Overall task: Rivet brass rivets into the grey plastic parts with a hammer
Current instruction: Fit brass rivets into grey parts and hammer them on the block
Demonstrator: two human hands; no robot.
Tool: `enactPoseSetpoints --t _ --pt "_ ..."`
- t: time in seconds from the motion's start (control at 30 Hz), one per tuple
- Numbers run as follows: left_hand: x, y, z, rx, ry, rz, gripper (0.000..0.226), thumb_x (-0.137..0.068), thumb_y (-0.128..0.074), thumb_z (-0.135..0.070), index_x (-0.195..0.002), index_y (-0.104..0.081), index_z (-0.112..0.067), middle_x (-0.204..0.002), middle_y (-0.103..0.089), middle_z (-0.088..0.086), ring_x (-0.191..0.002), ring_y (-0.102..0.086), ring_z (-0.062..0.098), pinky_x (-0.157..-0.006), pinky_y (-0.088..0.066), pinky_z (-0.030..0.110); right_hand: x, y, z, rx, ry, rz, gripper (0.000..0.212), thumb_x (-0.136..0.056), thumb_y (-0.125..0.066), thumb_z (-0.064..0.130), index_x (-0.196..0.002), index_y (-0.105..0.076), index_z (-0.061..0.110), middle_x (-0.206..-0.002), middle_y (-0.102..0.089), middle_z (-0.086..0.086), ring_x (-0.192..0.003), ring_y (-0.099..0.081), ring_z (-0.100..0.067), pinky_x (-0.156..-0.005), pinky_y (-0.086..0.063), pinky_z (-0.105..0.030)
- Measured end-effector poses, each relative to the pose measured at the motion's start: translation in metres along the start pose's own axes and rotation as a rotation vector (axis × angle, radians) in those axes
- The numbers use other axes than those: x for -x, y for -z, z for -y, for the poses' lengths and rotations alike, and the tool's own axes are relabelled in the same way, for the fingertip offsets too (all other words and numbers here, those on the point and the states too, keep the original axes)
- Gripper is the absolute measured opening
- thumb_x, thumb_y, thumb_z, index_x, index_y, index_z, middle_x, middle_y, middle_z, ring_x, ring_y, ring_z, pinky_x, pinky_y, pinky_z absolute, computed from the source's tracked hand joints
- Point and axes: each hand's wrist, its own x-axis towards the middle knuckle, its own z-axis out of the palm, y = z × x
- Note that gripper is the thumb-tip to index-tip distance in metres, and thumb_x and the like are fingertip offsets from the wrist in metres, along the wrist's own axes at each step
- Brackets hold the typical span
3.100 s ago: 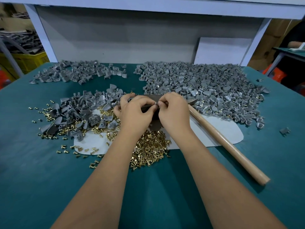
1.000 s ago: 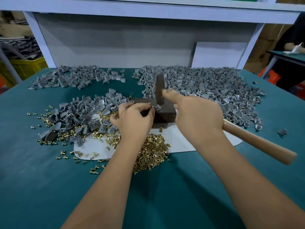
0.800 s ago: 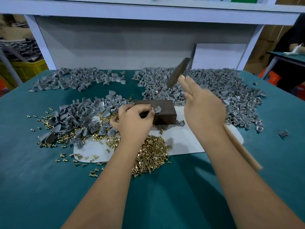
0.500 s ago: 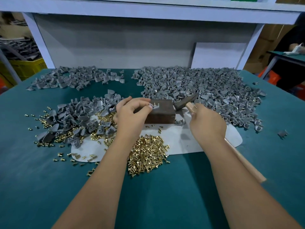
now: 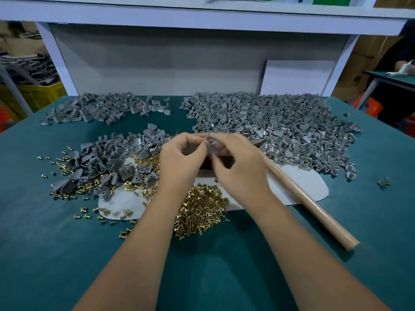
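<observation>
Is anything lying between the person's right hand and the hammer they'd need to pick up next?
Nothing visible does. The hammer lies on the table just beside the right hand, its wooden handle running along the outer side of that wrist. The hand itself is busy, though: with the left hand it pinches a grey plastic part.

Left hand [image 5: 179, 160] and right hand [image 5: 240, 167] together, fingertips curled, pinching.

Matt grey plastic parts [image 5: 280, 122], shiny brass rivets [image 5: 199, 212], a smooth wooden hammer handle [image 5: 310, 203], and a table [image 5: 224, 265] in matt teal, perhaps felt.
</observation>
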Motion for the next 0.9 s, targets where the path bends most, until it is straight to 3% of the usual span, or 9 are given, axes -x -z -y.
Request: enactPoseSetpoints --t 0.07,0.17,0.3,0.47,0.63,0.77,0.9 --pt "0.001 -0.001 0.001 0.039 -0.01 0.013 0.015 -0.087 -0.069 -0.002 -0.077 -0.069 -0.014 -0.086 -0.075 0.005 -0.084 -0.072 0.019 -0.073 -0.059 0.033 0.001 -0.009 0.003 -0.064 -0.103 -0.006 0.031 -0.084 -0.067 0.007 -0.112 -0.068 0.021 -0.098 -0.064 0.005 -0.087 -0.06 -0.011 -0.077 -0.052 -0.03" --pt "0.001 0.0 0.0 0.08 -0.042 0.057 0.012 -0.085 -0.071 -0.003 -0.08 -0.074 -0.014 -0.086 -0.076 0.001 -0.083 -0.072 0.014 -0.07 -0.056 0.022 -0.001 -0.011 0.002 -0.165 -0.257 -0.076 0.017 -0.085 -0.067 0.012 -0.095 -0.068 0.026 -0.088 -0.064 0.011 -0.08 -0.059 -0.003 -0.072 -0.052 -0.024" --pt "-0.001 0.004 0.001 0.125 -0.068 0.081 0.019 -0.084 -0.071 0.0 -0.087 -0.074 -0.019 -0.091 -0.076 -0.002 -0.089 -0.071 0.012 -0.077 -0.054 0.02 -0.004 -0.003 -0.006 -0.364 -0.44 -0.105 0.025 -0.083 -0.071 0.011 -0.087 -0.065 0.035 -0.081 -0.068 0.013 -0.078 -0.063 0.001 -0.073 -0.052 -0.015" --pt "-0.003 0.005 0.0 0.146 -0.06 0.09 0.031 -0.079 -0.075 0.002 -0.095 -0.073 -0.024 -0.085 -0.074 -0.009 -0.083 -0.069 0.006 -0.077 -0.053 0.017 -0.005 0.0 -0.013 -0.787 -0.608 -0.059 0.021 -0.081 -0.072 0.003 -0.087 -0.072 0.023 -0.076 -0.073 0.0 -0.068 -0.066 -0.009 -0.068 -0.052 -0.02" --pt "-0.003 0.005 -0.002 0.18 -0.055 0.097 0.032 -0.078 -0.077 0.001 -0.092 -0.075 -0.028 -0.084 -0.073 -0.008 -0.083 -0.067 0.009 -0.083 -0.056 0.028 -0.004 -0.003 -0.018 -0.964 -0.66 -0.055 0.017 -0.078 -0.074 0.005 -0.09 -0.074 0.015 -0.08 -0.072 -0.009 -0.071 -0.063 -0.018 -0.076 -0.052 -0.031" --pt "-0.002 0.005 -0.003 0.212 -0.061 0.113 0.03 -0.077 -0.077 0.003 -0.092 -0.075 -0.024 -0.082 -0.073 -0.008 -0.078 -0.067 0.006 -0.076 -0.055 0.021 -0.004 -0.003 -0.018 -1.124 -0.68 -0.048 0.025 -0.067 -0.075 0.013 -0.091 -0.074 0.009 -0.08 -0.071 -0.011 -0.069 -0.062 -0.018 -0.07 -0.053 -0.026" --pt "-0.001 0.005 -0.004 0.247 -0.066 0.114 0.027 -0.073 -0.08 -0.005 -0.089 -0.076 -0.026 -0.082 -0.074 -0.006 -0.079 -0.068 0.009 -0.076 -0.057 0.023 -0.005 0.0 -0.018 -1.208 -0.717 -0.017 0.029 -0.067 -0.072 0.01 -0.095 -0.071 0.002 -0.083 -0.069 -0.014 -0.071 -0.059 -0.021 -0.067 -0.053 -0.024"
